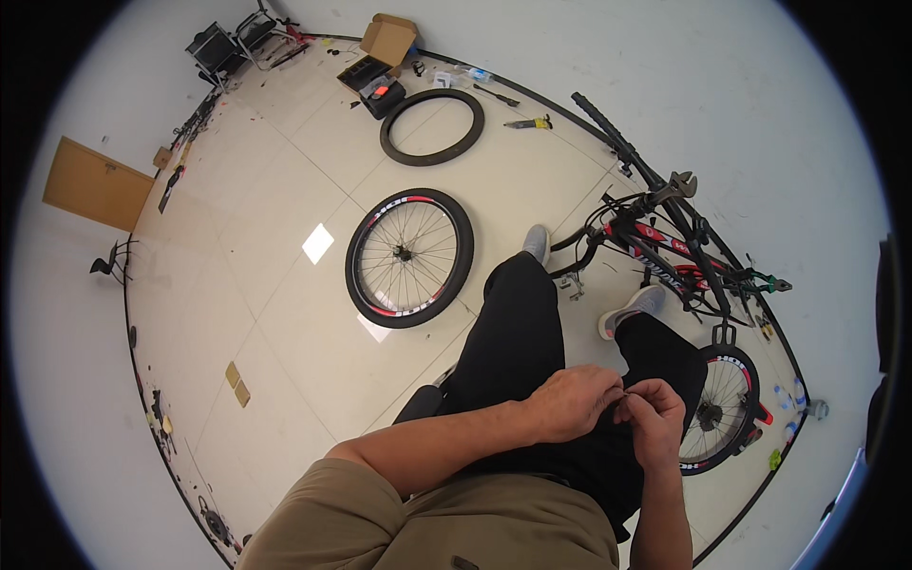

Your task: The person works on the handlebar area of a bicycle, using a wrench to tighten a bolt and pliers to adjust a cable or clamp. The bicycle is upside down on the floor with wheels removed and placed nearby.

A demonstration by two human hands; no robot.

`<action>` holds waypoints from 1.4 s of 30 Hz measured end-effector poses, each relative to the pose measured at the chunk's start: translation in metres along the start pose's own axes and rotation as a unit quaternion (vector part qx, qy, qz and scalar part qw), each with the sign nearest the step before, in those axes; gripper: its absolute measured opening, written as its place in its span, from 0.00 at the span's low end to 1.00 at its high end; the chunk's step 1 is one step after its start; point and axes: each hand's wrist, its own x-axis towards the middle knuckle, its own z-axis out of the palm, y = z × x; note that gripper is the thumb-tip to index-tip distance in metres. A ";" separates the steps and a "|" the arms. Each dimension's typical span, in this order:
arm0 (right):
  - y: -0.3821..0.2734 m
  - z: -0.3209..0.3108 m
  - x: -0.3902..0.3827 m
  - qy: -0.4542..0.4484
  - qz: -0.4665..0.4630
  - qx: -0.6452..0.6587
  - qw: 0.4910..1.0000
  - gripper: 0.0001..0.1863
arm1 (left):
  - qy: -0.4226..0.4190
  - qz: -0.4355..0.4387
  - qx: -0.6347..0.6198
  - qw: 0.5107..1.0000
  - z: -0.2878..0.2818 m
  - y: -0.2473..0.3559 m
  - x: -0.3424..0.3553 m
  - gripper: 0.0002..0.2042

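Over my lap, my left hand and my right hand meet with their fingertips pinched together. Something tiny and dark seems to be between them, too small to name. To the right of my legs stands a red and black bicycle frame, with one wheel still on it, beside my right knee. A detached wheel with a black tyre and red-and-white rim lies flat on the floor, left of my legs. An adjustable wrench rests on the bicycle near its handlebar.
Farther off lies a bare tyre, beside an open cardboard box and a dark toolbox. A yellow-handled tool is near the wall. Green-handled pliers sit by the bicycle. Plastic bottles stand along the right wall.
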 end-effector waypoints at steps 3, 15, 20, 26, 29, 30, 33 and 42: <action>0.000 0.001 0.000 0.005 -0.006 0.001 1.000 0.02 | -0.030 -0.054 -0.038 0.997 -0.005 0.007 0.004 0.08; -0.002 0.002 -0.001 -0.006 -0.003 0.015 1.000 0.03 | -0.044 -0.042 -0.045 0.997 -0.005 0.003 0.002 0.08; -0.002 0.001 -0.001 0.018 0.001 0.012 1.000 0.03 | -0.045 -0.061 -0.084 0.994 -0.013 0.020 0.007 0.07; -0.002 0.003 0.000 -0.003 -0.002 0.027 1.000 0.03 | -0.041 -0.056 -0.084 0.994 -0.004 0.004 0.002 0.08; 0.001 0.000 0.000 -0.008 -0.005 0.025 1.000 0.03 | -0.066 -0.098 -0.081 0.990 -0.004 0.004 0.003 0.08; 0.001 0.000 0.000 -0.008 -0.006 0.025 1.000 0.03 | -0.070 -0.107 -0.079 0.989 -0.005 0.004 0.004 0.08; -0.001 -0.002 0.000 0.015 0.002 0.018 1.000 0.03 | -0.069 -0.120 -0.121 0.983 -0.014 0.022 0.009 0.07; 0.000 0.001 0.000 -0.003 -0.004 0.023 1.000 0.03 | -0.053 -0.090 -0.066 0.992 -0.004 0.004 0.002 0.08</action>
